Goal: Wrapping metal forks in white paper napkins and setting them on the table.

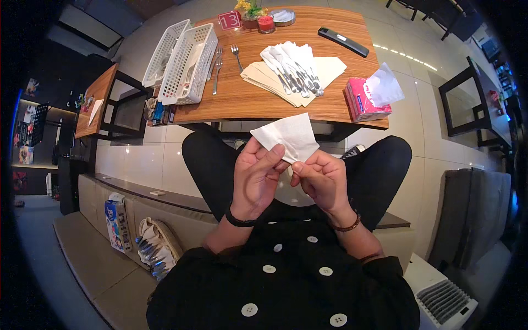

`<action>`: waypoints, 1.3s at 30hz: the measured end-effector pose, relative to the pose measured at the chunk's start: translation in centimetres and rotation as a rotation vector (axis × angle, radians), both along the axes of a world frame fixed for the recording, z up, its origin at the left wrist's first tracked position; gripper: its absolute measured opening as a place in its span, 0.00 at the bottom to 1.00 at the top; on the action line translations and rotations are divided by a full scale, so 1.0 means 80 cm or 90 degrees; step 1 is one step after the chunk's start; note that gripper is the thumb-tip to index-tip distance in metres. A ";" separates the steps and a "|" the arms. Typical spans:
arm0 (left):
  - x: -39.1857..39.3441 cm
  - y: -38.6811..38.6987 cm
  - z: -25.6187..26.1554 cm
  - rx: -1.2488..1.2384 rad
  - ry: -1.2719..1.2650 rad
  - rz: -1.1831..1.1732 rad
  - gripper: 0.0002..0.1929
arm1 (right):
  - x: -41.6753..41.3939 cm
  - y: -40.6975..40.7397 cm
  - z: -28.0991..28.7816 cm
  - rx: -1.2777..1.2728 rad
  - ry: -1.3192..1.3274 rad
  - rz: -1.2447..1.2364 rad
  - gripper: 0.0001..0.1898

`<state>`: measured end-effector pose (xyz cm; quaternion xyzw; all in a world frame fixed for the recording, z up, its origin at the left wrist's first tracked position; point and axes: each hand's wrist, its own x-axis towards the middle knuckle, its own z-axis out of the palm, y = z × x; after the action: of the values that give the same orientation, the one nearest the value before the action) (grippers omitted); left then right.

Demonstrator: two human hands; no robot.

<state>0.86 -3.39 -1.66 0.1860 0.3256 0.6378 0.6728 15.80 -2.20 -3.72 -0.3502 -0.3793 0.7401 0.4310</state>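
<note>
A folded white paper napkin (291, 134) is held above my lap, just off the table's near edge. My left hand (258, 173) grips its left side, with the thumb laid across the paper. At its lower right corner, the thumb and fingers of my right hand (324, 177) pinch the edge. Whether anything is wrapped inside the napkin cannot be made out. Beyond it, a fan of napkin-wrapped cutlery (295, 68) rests on a stack of beige paper napkins (268, 84). To their left lie several loose forks (218, 74).
Two white perforated baskets (187, 66) with cutlery inside stand at the wooden table's (288, 29) left. A pink tissue pack (367, 101) sits at the right corner, below a black phone-like device (343, 42). A red candle (266, 24) stands far back. More wrapped cutlery (159, 247) is on the bench.
</note>
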 end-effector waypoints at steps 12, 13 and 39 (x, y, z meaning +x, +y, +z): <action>0.001 0.009 0.016 0.021 0.027 0.045 0.30 | 0.003 -0.003 0.019 -0.108 0.166 0.115 0.06; 0.002 0.010 0.013 0.013 0.050 0.068 0.30 | 0.000 -0.005 0.020 0.039 0.051 0.059 0.06; 0.001 0.024 -0.004 0.014 0.272 0.164 0.13 | -0.006 -0.006 -0.007 -0.004 0.038 -0.030 0.08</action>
<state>0.92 -1.43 -2.00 0.2807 0.4745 0.6681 0.4996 15.31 -2.71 -4.27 -0.3380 -0.3559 0.7410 0.4582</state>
